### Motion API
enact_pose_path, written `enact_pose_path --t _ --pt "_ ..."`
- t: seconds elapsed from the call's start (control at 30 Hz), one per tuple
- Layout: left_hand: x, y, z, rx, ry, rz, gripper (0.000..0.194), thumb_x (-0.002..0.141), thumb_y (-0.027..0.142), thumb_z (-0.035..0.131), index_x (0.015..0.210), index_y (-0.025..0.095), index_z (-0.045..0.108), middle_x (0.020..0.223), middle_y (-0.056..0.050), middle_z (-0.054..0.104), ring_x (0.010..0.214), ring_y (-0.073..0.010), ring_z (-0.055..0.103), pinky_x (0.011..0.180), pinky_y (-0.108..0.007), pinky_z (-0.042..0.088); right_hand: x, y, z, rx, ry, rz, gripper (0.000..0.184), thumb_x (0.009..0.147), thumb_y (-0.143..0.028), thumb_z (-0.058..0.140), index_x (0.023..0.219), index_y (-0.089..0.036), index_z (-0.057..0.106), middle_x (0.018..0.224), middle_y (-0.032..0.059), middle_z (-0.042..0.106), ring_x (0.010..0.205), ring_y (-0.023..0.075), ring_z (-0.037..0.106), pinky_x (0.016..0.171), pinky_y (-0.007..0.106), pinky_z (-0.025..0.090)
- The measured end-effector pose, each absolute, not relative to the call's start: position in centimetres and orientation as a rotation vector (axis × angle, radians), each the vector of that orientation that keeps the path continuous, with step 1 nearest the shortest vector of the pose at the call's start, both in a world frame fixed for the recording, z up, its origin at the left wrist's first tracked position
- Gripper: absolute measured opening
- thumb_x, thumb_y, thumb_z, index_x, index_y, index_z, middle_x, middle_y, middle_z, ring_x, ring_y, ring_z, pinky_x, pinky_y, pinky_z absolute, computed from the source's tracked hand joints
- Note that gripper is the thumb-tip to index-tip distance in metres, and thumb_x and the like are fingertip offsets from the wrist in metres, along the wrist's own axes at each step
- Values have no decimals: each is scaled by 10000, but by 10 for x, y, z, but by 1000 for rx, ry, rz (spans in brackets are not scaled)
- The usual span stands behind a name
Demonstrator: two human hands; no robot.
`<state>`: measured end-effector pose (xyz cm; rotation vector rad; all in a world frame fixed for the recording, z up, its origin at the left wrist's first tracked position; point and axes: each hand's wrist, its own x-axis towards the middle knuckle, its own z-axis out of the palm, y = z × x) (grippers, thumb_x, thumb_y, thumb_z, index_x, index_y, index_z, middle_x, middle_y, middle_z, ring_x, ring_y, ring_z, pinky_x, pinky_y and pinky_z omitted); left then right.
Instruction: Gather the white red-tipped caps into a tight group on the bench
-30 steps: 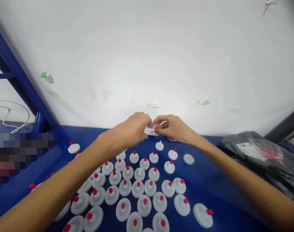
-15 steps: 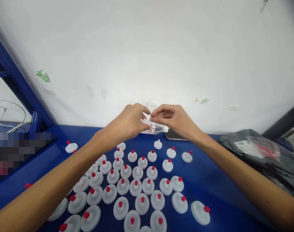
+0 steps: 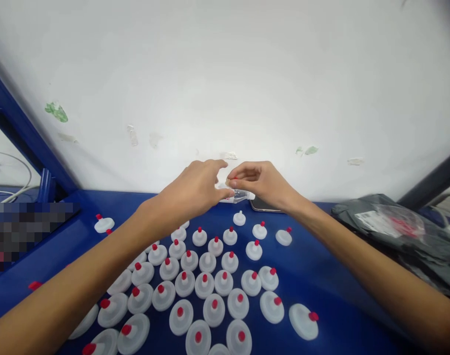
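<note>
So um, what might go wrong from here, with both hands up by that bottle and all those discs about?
The small red piece, mostly hidden in the right hand's pinch, might slip out. The bottle lies on its side by the open left hand, so a bump could roll it. The left forearm crosses the discs and might knock some.

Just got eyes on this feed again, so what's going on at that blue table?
A person is working with both bare hands near the wall. The right hand seems to be pinching a small red thing, mostly hidden by the fingers. The left hand is open beside it, thumb and fingers apart. White discs, most with red tips, are spread over the blue table. A clear bottle and a phone lie near the hands.
</note>
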<state>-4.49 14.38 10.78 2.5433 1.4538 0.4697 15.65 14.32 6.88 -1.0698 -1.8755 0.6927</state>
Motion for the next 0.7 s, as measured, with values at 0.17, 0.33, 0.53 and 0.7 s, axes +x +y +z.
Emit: enact_pose_path --t 0.17,0.33,0.53,0.7 --pt "-45 128 114 2659 1602 279 316 933 461 603 1010 183 732 962 -117 750 778 -242 676 607 -310 402 153 143 57 -1162 -2105 513 20 882 -214 743 898 -213 755 830 6 768 807 175 723 787 323 549" --pt "-44 115 106 2693 1340 -169 92 830 297 727 805 209 735 683 -24 689 531 -147 558 507 -283 364 140 139 43 -1214 -2416 406 45 917 -203 744 887 -180 721 836 -13 732 801 161 694 790 339 554" --pt "-38 119 91 2724 1226 -328 114 764 141 674 655 164 650 581 -14 584 485 -120 461 474 -281 320 139 143 35 -1256 -2558 333 213 971 -372 716 963 -160 706 914 12 732 840 173 705 814 382 583" --pt "-34 117 89 2747 1183 -311 202 780 63 566 614 172 603 559 -4 547 493 -117 455 493 -281 321 147 141 51 -1202 -2501 282 144 893 -187 758 1026 -240 766 1075 22 792 1024 215 713 878 333 522"
